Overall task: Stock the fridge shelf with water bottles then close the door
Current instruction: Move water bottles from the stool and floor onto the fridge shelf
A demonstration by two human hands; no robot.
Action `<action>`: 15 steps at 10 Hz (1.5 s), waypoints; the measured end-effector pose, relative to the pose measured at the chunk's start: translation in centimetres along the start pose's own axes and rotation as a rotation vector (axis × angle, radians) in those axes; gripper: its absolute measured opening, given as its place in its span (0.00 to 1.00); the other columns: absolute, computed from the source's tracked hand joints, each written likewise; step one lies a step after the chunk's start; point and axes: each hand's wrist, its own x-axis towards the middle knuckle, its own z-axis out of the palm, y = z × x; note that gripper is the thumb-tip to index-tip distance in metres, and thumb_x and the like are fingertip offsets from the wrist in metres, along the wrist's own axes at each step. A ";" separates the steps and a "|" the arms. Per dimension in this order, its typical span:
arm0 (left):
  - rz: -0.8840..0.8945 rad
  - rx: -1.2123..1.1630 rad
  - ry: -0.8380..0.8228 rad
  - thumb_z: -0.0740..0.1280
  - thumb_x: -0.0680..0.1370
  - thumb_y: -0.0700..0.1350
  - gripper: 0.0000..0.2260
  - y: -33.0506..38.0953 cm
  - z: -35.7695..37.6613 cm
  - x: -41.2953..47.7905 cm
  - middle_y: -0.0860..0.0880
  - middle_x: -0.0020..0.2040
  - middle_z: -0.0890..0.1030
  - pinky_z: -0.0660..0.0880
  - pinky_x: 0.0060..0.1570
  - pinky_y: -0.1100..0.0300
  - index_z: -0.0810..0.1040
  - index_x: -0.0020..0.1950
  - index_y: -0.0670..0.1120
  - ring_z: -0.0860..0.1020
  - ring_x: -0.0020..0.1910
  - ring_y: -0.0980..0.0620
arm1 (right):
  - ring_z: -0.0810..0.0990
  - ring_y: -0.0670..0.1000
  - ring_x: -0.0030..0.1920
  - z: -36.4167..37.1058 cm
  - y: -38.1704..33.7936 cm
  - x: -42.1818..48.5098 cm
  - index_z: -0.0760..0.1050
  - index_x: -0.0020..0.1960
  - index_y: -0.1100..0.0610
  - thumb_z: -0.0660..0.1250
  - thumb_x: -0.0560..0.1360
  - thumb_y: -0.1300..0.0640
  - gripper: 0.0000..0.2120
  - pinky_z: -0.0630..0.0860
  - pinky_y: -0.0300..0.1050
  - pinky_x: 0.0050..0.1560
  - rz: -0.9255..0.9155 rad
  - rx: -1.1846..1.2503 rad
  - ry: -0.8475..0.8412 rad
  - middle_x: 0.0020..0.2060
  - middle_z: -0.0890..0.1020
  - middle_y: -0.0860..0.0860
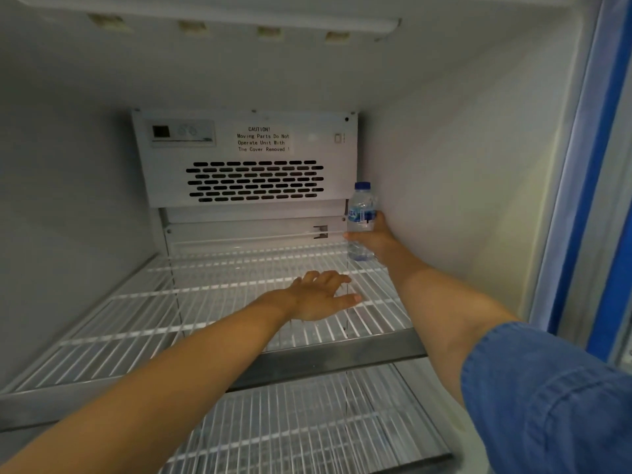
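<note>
Nearest the camera, a blue denim sleeve (547,405) covered the right upper arm at the lower right, and the bare left forearm crossed in from the lower left. Beneath both arms lay the lower wire shelf (307,432), white and bare. Above it, behind a grey front rail, the upper wire shelf (154,313) stretched back into the fridge. The left hand (318,299) was held palm down over the middle of that shelf, its fingers (337,278) spread wide and relaxed, holding nothing; whether they touched the wires could not be told. Farther back, the right hand (376,239) gripped the water bottle (360,213) round its lower half, thumb in front and fingers curled behind. The bottle stood upright, blue cap on top, at the back right corner of the upper shelf, just beside the right wall. Behind it, the vented fan cover (246,183) carried a caution label (263,139). A blue-edged frame (602,165) ran down the right side.
</note>
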 end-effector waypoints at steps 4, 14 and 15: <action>0.001 -0.039 0.021 0.49 0.78 0.67 0.30 0.4 -0.1 -0.5 0.53 0.78 0.51 0.49 0.74 0.47 0.51 0.77 0.56 0.48 0.77 0.47 | 0.77 0.57 0.62 -0.1 2.4 1.1 0.71 0.65 0.58 0.80 0.60 0.63 0.36 0.74 0.52 0.64 0.127 -0.271 -0.053 0.60 0.79 0.56; 0.003 -0.036 0.030 0.49 0.77 0.68 0.30 -0.1 0.2 0.4 0.53 0.78 0.52 0.50 0.73 0.47 0.51 0.76 0.57 0.49 0.76 0.46 | 0.78 0.56 0.58 1.1 0.8 -2.4 0.69 0.65 0.63 0.75 0.69 0.61 0.27 0.71 0.38 0.43 0.040 -0.225 0.151 0.61 0.77 0.58; 0.004 -0.035 0.034 0.49 0.77 0.68 0.30 -0.2 0.2 0.4 0.54 0.78 0.52 0.50 0.74 0.47 0.51 0.76 0.58 0.49 0.77 0.46 | 0.79 0.54 0.55 0.7 1.0 -2.5 0.71 0.63 0.63 0.78 0.67 0.59 0.28 0.73 0.35 0.37 0.018 -0.252 0.167 0.59 0.78 0.58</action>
